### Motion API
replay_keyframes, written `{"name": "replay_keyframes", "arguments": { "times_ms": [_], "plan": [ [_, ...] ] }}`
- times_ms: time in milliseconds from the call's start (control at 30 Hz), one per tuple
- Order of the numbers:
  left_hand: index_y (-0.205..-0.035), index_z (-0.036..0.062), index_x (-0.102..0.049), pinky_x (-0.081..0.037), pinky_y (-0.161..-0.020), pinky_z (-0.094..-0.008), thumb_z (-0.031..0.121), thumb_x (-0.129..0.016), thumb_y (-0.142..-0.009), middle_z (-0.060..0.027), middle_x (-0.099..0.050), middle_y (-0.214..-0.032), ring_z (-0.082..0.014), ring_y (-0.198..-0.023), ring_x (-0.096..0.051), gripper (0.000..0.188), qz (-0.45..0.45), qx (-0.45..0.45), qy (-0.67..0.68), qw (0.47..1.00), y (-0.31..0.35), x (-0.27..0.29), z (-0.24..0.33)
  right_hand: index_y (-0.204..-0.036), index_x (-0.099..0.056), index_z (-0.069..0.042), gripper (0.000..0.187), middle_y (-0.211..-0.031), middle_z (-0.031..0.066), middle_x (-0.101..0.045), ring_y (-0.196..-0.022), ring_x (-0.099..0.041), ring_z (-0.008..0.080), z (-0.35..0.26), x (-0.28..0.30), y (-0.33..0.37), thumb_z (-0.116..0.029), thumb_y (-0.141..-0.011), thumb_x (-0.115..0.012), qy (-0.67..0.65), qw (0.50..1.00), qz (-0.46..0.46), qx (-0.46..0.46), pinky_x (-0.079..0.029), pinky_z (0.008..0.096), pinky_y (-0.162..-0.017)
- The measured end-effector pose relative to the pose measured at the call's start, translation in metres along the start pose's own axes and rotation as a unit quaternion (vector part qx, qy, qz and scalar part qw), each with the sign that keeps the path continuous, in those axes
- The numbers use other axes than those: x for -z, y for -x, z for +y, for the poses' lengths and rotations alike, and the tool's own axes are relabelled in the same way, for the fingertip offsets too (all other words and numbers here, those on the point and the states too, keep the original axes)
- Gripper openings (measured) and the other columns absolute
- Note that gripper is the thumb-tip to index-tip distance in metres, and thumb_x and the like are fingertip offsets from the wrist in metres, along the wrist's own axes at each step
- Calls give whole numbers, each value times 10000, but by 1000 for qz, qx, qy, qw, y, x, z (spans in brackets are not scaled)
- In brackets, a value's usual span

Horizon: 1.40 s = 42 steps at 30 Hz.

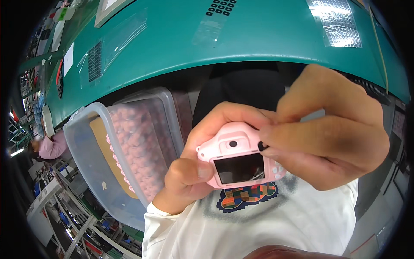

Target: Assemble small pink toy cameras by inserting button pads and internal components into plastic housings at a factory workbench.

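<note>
A pink toy camera (pixel 237 151) is in front of my chest, its dark rectangular screen facing up and a small round black opening above the screen. My left hand (pixel 187 172) is closed around its left side, the thumb pressed near the screen's left edge and the fingers behind the top. At the camera's upper right corner, my right hand (pixel 330 129) is closed in a pinch on a small black piece (pixel 262 146). Whether that piece touches the pink body I cannot tell. White buttons show partly below the right fingers.
A green table (pixel 172 39) spans the far side. It bears a sheet of small black squares (pixel 221 7), a finely marked black sheet (pixel 95 62) and a shiny clear sheet (pixel 336 23). At left stands a clear plastic bin (pixel 97 168) with several pink parts (pixel 138 142). A person (pixel 51 146) sits far left.
</note>
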<state>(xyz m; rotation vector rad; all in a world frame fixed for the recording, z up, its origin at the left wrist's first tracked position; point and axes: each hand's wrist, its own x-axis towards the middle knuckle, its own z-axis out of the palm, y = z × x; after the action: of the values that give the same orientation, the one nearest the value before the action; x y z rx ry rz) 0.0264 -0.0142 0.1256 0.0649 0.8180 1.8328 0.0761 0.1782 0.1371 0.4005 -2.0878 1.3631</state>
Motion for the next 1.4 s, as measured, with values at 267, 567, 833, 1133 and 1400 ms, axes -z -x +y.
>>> {"name": "replay_keyframes", "arguments": {
  "times_ms": [267, 567, 833, 1133, 1400],
  "plan": [
    [-1277, -31, -497, -444, -974, -417, 386, -564, -660, -224, -578, -1259, -318, -1136, -562, 747, -42, -23, 57, 997, 0, 8, -4, -761, -719, -52, 168, -767, 55, -591, -580, -432, 128, -3, -15, -9, 45, -625, -731, 18, 1000, -21, 0, -333, 234, -496],
    [-1330, -44, -502, -480, -967, -395, 333, -567, -625, -253, -560, -1345, -339, -1169, -586, 802, -101, -47, 164, 980, -5, 17, -12, -737, -674, -52, 151, -758, 52, -562, -579, -406, 138, 1, -3, -4, 37, -624, -719, 63, 996, -55, -7, -323, 247, -497],
    [-1345, -66, -480, -497, -941, -373, 188, -522, -750, -236, -607, -1272, -294, -1107, -604, 649, -36, -90, -85, 992, -7, 16, -13, -716, -633, -51, 144, -750, 48, -536, -578, -382, 148, 5, 10, -3, 30, -624, -708, 107, 991, -85, -10, -315, 259, -498],
    [-1335, -84, -479, -508, -888, -317, 9, -456, -833, -202, -659, -1172, -237, -999, -625, 511, -8, -170, -204, 964, -12, 15, -22, -692, -588, -50, 148, -740, 44, -508, -577, -356, 158, -11, -5, -10, 23, -623, -696, 152, 981, -123, -6, -305, 272, -500],
    [-1311, -74, -512, -506, -818, -279, 14, -485, -849, -170, -681, -1111, -191, -916, -616, 471, 27, -119, -236, 964, -9, 17, -17, -671, -547, -49, 160, -732, 41, -482, -576, -332, 167, -17, -11, -18, 16, -622, -685, 191, 968, -162, -5, -296, 284, -501]
  ]
}}
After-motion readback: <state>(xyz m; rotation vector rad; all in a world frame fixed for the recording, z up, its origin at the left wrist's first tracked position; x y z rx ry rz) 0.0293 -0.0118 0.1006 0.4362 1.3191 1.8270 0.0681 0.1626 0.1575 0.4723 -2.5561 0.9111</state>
